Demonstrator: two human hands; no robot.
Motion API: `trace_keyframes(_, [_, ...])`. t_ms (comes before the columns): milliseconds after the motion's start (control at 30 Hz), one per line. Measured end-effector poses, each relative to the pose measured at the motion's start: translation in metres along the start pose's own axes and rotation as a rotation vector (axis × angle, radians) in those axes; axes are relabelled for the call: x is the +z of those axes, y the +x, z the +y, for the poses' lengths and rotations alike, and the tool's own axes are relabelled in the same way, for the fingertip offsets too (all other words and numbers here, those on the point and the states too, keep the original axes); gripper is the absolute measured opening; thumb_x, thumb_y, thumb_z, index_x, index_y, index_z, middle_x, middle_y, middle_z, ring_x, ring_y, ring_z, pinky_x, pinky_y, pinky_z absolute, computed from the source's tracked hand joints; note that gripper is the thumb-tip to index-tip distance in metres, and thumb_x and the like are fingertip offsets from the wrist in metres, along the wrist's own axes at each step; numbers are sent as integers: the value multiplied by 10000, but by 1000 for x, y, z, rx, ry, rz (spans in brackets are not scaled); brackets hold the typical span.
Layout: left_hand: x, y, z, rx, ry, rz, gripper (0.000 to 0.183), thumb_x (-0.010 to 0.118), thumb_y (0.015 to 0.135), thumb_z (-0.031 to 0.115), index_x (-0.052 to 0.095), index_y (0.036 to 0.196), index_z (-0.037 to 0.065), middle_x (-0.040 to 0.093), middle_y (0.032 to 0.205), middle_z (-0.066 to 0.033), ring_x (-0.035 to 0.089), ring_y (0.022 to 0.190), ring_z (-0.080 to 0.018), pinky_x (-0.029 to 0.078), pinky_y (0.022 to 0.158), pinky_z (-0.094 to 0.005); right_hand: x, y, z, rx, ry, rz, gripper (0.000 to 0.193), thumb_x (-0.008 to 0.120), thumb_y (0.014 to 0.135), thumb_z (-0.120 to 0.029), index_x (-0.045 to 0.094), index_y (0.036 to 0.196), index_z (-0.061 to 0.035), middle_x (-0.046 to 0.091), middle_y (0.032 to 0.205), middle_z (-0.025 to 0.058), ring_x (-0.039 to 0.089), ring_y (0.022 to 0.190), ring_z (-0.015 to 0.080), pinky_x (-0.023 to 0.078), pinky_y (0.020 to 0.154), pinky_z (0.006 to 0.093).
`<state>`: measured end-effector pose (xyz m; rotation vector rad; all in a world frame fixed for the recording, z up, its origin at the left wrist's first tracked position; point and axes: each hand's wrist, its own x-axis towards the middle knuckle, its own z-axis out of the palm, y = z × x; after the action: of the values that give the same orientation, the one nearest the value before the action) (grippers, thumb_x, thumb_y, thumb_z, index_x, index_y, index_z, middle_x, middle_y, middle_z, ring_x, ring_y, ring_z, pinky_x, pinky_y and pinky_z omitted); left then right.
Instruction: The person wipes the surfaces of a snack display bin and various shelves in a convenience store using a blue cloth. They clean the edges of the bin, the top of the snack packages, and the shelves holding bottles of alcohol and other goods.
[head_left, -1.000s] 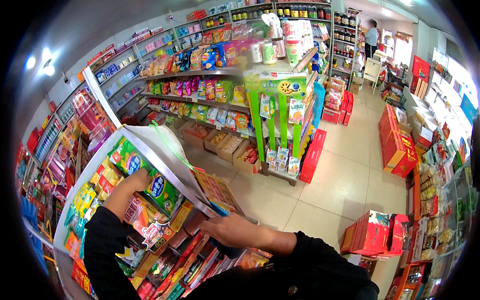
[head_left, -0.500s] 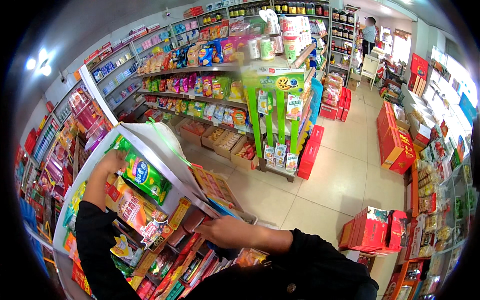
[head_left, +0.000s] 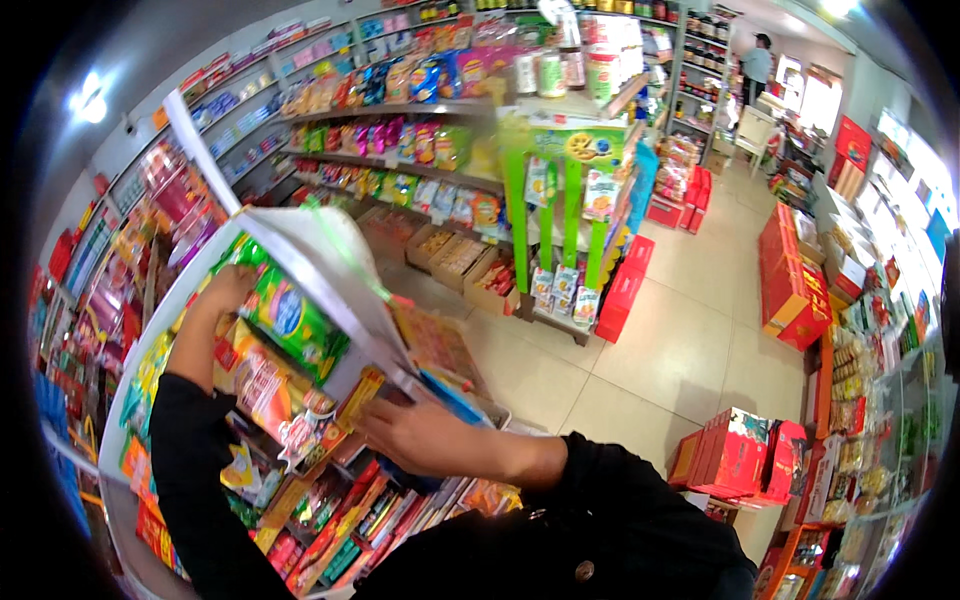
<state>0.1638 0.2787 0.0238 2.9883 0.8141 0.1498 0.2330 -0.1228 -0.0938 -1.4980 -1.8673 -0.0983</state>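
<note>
A shelf rack [head_left: 340,345] with white panels stands in front of me. My left hand [head_left: 232,290] reaches into its top compartment, fingers curled at the upper left edge of a green snack bag [head_left: 295,318]. Just below that hand leans an orange-and-cream snack package [head_left: 262,378], apart from my right hand. My right hand [head_left: 420,437] is at the front rail of this compartment, its fingers bent inward beside a yellow shelf label [head_left: 360,395]. What those fingers hold, if anything, is hidden; something dark blue shows beneath the palm.
Lower shelves hold several colourful packets [head_left: 330,520]. Across the aisle stand a snack shelf [head_left: 400,110] and a green display rack [head_left: 515,220]. Red gift boxes [head_left: 735,450] are stacked on the right, with more red cartons [head_left: 790,270] farther off. A person [head_left: 757,68] stands at the far end.
My right hand has moved left along the shelf front to the yellow label. The left hand stays by the green bag. The whole view has shifted slightly and blurred.
</note>
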Motion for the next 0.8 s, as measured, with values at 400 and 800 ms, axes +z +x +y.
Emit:
trace_keyframes(400, [-12, -15, 65, 75, 232, 139, 186, 585, 704, 115, 670, 799, -20, 632, 815, -242, 630, 792, -379, 494, 712, -448, 63, 127, 28, 255, -339, -131, 455, 538, 775, -125, 451, 1179, 66, 418, 1232, 387, 640, 767, 433, 539, 625, 435])
trace_keyframes(800, [-27, -3, 46, -151, 184, 25, 256, 562, 854, 211, 625, 902, -32, 632, 861, -241, 625, 861, -364, 473, 745, -439, 50, 163, 41, 429, -206, -293, 581, 497, 848, -159, 286, 1375, -34, 262, 1334, 407, 561, 979, 504, 474, 833, 515])
